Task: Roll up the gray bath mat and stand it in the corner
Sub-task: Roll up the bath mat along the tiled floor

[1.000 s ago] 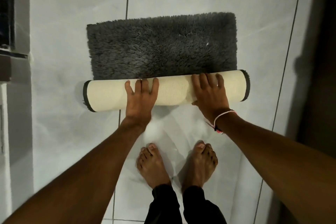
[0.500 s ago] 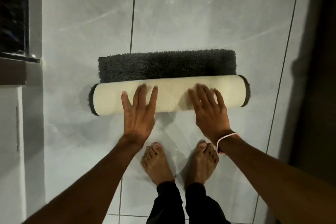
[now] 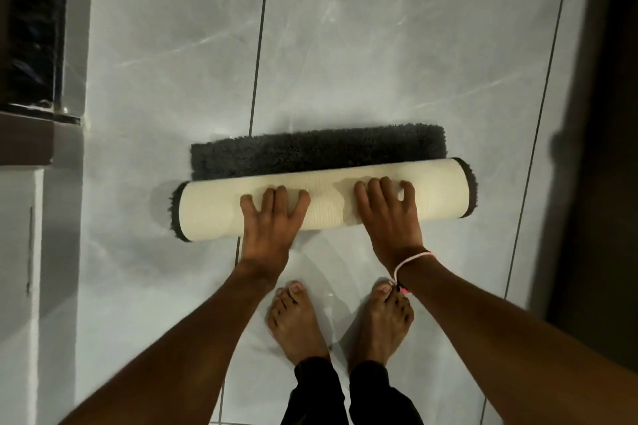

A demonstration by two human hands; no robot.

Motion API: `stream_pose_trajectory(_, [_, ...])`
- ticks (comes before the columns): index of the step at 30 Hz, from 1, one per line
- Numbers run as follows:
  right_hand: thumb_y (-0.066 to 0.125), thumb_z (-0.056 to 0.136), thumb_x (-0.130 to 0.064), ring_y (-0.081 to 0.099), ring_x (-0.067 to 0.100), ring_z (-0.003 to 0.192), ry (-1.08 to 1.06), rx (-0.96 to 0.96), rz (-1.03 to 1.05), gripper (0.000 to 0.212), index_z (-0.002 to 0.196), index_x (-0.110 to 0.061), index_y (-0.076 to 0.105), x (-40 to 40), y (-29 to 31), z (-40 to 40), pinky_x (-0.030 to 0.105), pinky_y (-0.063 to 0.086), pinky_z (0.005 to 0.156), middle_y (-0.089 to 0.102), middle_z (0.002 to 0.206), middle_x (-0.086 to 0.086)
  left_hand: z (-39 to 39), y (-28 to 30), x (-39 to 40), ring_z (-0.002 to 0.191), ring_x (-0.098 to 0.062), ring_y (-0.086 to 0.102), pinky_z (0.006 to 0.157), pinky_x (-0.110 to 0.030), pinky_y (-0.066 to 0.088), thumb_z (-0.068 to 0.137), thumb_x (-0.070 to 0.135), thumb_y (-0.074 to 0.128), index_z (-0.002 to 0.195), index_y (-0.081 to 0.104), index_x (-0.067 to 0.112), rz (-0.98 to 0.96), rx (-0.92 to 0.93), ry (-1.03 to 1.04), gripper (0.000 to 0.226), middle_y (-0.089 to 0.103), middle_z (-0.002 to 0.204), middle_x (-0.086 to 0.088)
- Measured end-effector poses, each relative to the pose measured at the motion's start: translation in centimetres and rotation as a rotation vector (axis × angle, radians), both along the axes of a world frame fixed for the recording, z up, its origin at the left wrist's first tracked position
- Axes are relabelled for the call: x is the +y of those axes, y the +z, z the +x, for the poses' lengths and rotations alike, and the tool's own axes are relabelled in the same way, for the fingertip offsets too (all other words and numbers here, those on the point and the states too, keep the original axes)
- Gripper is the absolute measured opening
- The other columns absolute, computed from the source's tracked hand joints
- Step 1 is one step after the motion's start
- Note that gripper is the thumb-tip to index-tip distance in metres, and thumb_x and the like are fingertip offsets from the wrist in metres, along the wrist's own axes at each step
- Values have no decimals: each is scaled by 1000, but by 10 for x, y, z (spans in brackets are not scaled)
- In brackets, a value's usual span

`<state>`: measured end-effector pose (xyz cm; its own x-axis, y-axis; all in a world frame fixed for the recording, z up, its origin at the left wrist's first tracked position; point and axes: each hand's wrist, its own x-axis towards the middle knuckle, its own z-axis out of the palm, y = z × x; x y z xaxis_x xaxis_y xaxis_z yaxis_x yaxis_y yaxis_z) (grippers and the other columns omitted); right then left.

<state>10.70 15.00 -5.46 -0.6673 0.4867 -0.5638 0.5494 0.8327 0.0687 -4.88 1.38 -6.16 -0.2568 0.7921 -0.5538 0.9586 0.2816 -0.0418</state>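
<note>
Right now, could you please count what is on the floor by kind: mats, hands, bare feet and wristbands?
Gray bath mat, partly rolled: 1
Hands on the roll: 2, left hand and right hand
Bare feet: 2, and
Pink wristband: 1
Total: 6

Bath mat [image 3: 317, 152]: dark gray shaggy pile, matt, fluffy; rolled part shows cream backing w/ fine ribbed weave, matt. Floor [image 3: 379, 45]: lg pale gray marble-look tiles, glossy, smooth, dark grout. Wrist string [image 3: 412, 258] lower right: thin pink/white thread.
</note>
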Motion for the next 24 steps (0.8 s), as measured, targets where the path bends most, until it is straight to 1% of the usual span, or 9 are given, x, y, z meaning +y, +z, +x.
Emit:
stream_pose_trajectory(6, [75,85,-15,43,40,132,-43,-69,-102,82,150,-8,27,-22,4,10,58,29,119,43,146,19,11,8,-18,121,-36,49,102,-59,39,68,4,72,144,22,21,-42,-64,11,92,50,134,-18])
stream_pose_trajectory(9, [75,88,-22,45,37,138,-103,38,-83,77,152,-12,33,-7,6,5,58,24,124,49,149,15,-6,10,-8,118,-37,55,101,-62,42,65,0,74,147,29,17,54,-38,-38,96,55,132,-21])
stream_pose_trajectory(12, [83,80,-33,53,38,131,-459,365,48,71,140,-13,52,11,13,12,58,40,116,58,142,16,-18,12,4,144,-39,33,114,-68,22,74,0,69,157,10,16,114,-45,-3,103,34,155,-26])
stream_pose_trajectory(14, [87,74,-48,57,36,121,-970,538,127,77,134,-14,52,11,14,24,53,51,104,59,135,16,-19,13,11,152,-38,9,118,-66,14,80,8,69,158,0,17,141,-68,59,104,11,164,-23])
stream_pose_trajectory(16, [91,70,-49,61,29,111,-1644,728,-65,72,121,-15,54,9,13,32,45,54,101,60,136,20,-21,11,20,151,-41,-8,118,-66,9,86,35,67,156,-12,18,99,-73,38,107,-9,164,-23])
stream_pose_trajectory(18, [85,78,-48,65,26,115,-2221,877,-564,50,107,-17,60,14,2,40,40,53,104,56,146,27,-28,1,35,149,-45,-13,116,-69,10,82,53,67,154,-19,16,43,-44,-18,118,-17,162,-26])
stream_pose_trajectory(20, [75,82,-58,51,28,141,-2302,891,-1011,73,135,-13,56,24,-10,41,45,40,120,46,158,18,-41,-11,54,150,-46,-9,116,-70,13,77,52,73,154,-20,15,10,4,-49,126,-14,163,-26])
stream_pose_trajectory(21, [73,82,-61,45,26,145,-2277,936,-1088,84,148,-17,46,33,-20,38,45,35,124,45,160,13,-49,-18,66,150,-46,-3,116,-69,15,76,48,76,154,-19,15,2,13,-51,127,-8,163,-25])
stream_pose_trajectory(24, [70,90,-55,52,26,139,-2177,1131,-1219,69,146,-20,51,65,-36,16,47,38,122,56,153,7,-66,-29,84,146,-41,21,112,-66,26,73,45,79,156,-11,18,6,21,-51,125,18,159,-22])
